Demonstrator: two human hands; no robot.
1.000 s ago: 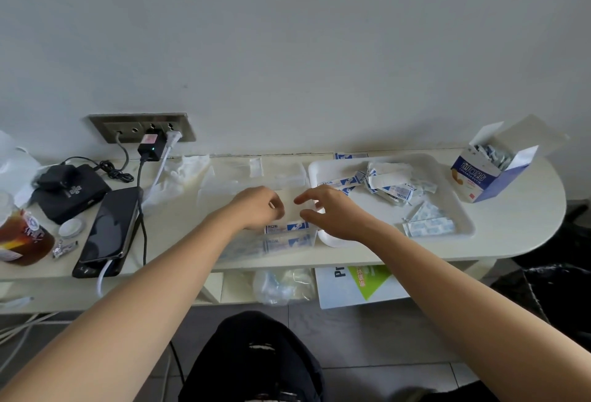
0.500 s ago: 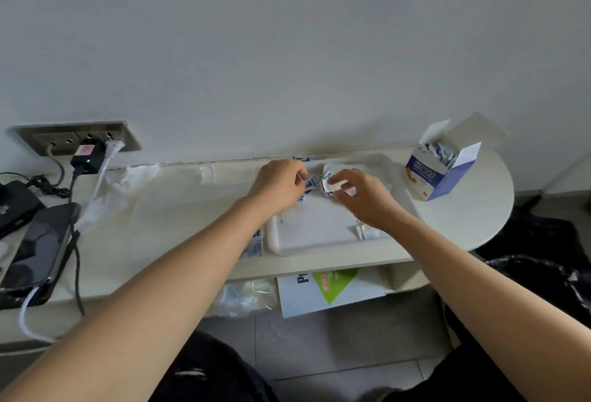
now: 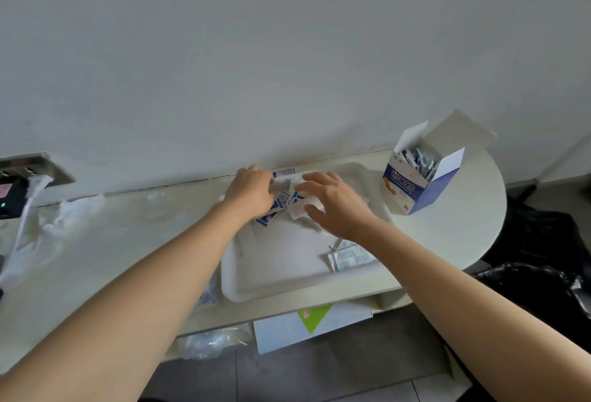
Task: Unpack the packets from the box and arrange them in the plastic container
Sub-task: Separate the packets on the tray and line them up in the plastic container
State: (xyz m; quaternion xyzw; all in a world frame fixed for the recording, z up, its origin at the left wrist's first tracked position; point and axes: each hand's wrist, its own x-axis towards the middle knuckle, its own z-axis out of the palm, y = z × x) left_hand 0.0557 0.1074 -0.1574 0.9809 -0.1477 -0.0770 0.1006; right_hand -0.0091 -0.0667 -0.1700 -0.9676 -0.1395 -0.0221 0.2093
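A white plastic tray point(image 3: 287, 288) lies on the pale shelf in front of me. At its far end is a heap of small blue-and-white packets point(image 3: 284, 202). My left hand point(image 3: 251, 192) curls over the heap's left side and grips some packets. My right hand point(image 3: 334, 205) lies over the right side, with a white packet held between thumb and fingers. More flat packets point(image 3: 350, 256) rest in the tray's near right corner. The blue-and-white box point(image 3: 415, 187) stands open to the right of the tray, with several packets inside.
The wall runs right behind the shelf. A wall socket with a plugged charger point(image 3: 19, 184) and crumpled clear plastic point(image 3: 64, 219) are at the left. The shelf's rounded end point(image 3: 479, 225) is at the right. Below the shelf are a white-and-green carton point(image 3: 313, 325) and a plastic bag point(image 3: 214, 341).
Both hands moved from the shelf's front, left of the tray, to the heap of packets at the tray's far end. My view swung to the right and closer.
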